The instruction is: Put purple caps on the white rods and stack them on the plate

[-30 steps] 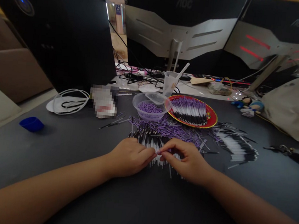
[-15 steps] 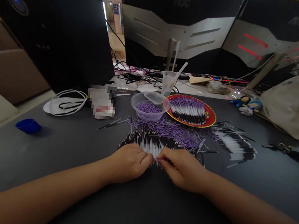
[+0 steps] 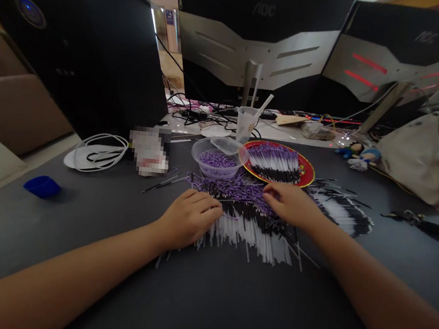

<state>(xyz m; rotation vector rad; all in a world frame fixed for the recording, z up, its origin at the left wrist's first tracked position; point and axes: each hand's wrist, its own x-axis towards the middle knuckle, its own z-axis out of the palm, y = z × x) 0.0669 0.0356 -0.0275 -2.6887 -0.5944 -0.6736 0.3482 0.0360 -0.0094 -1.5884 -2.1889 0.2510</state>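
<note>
My left hand is closed over the left side of a pile of white-and-black thin sticks. A slim stick with a purple end pokes out by its thumb. Just right of it, my right hand is over the heap of small purple pieces, its thumb and forefinger curled together; what lies between those fingertips is too small to make out. Behind the heap stands a clear plastic bowl of purple pieces. A red plate carries rows of purple-tipped sticks.
More black-and-white sticks lie to the right, with keys beyond. A plastic cup with a straw stands behind the bowl. On the left are a blue cup-like object, a coiled white cable and a black computer case.
My hands, together at the front of the stick pile before, have parted. The right hand moved away and rightward to the purple heap; the left shifted slightly back and left, uncovering the white stick ends.
</note>
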